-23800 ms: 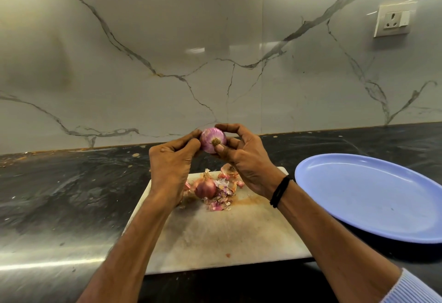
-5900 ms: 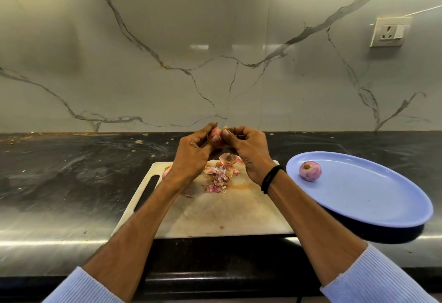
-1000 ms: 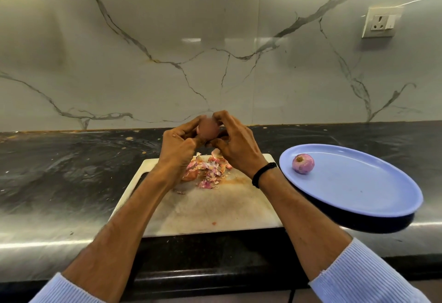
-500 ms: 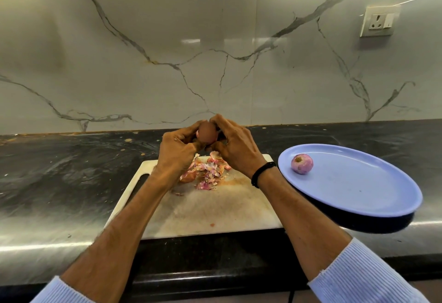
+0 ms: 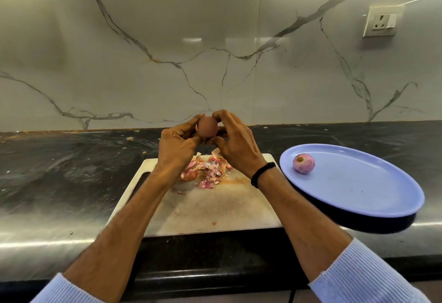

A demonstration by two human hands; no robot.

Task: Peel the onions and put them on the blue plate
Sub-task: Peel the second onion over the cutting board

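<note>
Gripping one brown-skinned onion (image 5: pixel 207 126) between both hands, up in the air over the far edge of the cutting board (image 5: pixel 210 209). Closing on it from the left with the left hand (image 5: pixel 175 146), fingers curled round its side. Clamping it from the right with the right hand (image 5: pixel 235 146), fingertips bent over the top and far side. Hiding the onion's underside and back behind those knuckles; showing only the rounded near face.

Directly below, on the far part of the board: a heap of pink and tan peelings (image 5: pixel 208 170), partly covered by the left wrist. Nearer the front edge, orange-brown stains and a few stray flecks. Round the right wrist, a black band (image 5: pixel 262 173).

To the right of the board, just beside it: the blue plate (image 5: pixel 358 190). Lying on its left part, near the rim, one peeled onion (image 5: pixel 303 163), purple-white, well apart from the hands.

Underneath everything, a dark glossy counter (image 5: pixel 71 159), with scattered crumbs along the back. Behind, a pale marble-veined wall (image 5: pixel 167 39), with a white socket (image 5: pixel 382 21) at upper right. At the bottom corners, light blue ribbed sleeves (image 5: pixel 358 276), sitting high on the forearms.
</note>
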